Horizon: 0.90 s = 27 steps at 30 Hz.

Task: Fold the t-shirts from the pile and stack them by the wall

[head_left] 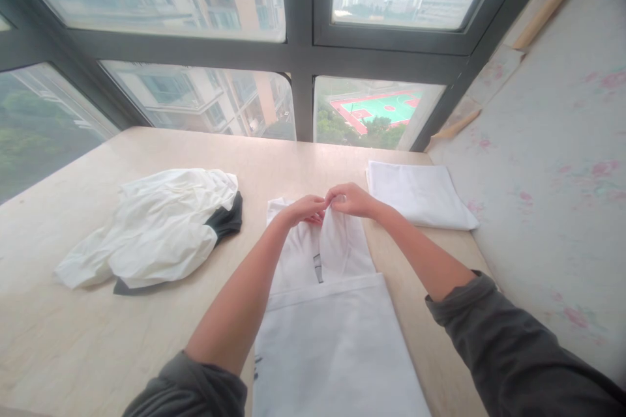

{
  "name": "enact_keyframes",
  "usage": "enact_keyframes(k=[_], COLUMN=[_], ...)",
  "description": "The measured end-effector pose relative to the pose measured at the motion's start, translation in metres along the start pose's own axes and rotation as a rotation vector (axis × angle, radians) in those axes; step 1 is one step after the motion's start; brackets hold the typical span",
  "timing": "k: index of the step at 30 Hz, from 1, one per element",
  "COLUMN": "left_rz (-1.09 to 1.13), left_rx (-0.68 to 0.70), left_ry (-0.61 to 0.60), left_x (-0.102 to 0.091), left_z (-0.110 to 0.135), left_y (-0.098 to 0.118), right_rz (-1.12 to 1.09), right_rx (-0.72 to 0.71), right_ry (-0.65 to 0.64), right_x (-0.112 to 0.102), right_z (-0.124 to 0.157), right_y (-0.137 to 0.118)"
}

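Observation:
A white shirt (337, 345) with a dark print lies lengthwise in front of me, its near part folded over toward the far end. At that far end my right hand (353, 201) pinches a raised fold of the fabric between thumb and fingers. Close against it, fingertips nearly touching, my left hand (306, 210) is closed on the same fabric; some of its fingers are hidden by the cloth. Between the hands and the folded edge, part of the dark print shows on the shirt.
To the left lies a crumpled white garment (171, 221) with a black piece of cloth (229, 216) partly under it. A neatly folded white cloth (415, 192) rests at the right, near the flowered wall (567, 208). Grey-framed windows (300, 58) border the pale surface (147, 352).

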<state>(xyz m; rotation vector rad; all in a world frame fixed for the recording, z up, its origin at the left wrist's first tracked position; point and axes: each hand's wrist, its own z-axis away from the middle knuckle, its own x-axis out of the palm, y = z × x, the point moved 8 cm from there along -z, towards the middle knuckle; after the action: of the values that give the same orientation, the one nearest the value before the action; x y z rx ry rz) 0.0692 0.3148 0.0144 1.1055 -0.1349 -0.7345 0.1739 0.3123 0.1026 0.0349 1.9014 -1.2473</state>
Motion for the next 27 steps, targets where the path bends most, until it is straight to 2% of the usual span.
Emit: enact_keyframes(k=[5,10,16,20,27], left_rz=[-0.203,-0.299,-0.35,-0.373,-0.365], left_rx=[-0.094,-0.13,-0.15,-0.133,-0.053], left_ry=[-0.08,-0.112,-0.102,-0.12,-0.132], left_x=[0.004,0.0,-0.009,-0.003,0.003], left_z=[-0.035,-0.054,-0.062,-0.062,-0.058], left_y=[0.01,0.006,-0.004,-0.004,0.001], right_rz=[-0.031,0.001,0.022,0.07,0.214], right_rx=[-0.013,-0.023,-0.069,-0.076,-0.201], right_ry=[0.001,0.039,0.036,0.032,0.027], right_x=[0.004,0.002,0.003,0.006,0.009], right_z=[-0.002,0.0,0.002,0.003,0.007], right_y=[0.003,0.007,0.002,0.003,-0.004])
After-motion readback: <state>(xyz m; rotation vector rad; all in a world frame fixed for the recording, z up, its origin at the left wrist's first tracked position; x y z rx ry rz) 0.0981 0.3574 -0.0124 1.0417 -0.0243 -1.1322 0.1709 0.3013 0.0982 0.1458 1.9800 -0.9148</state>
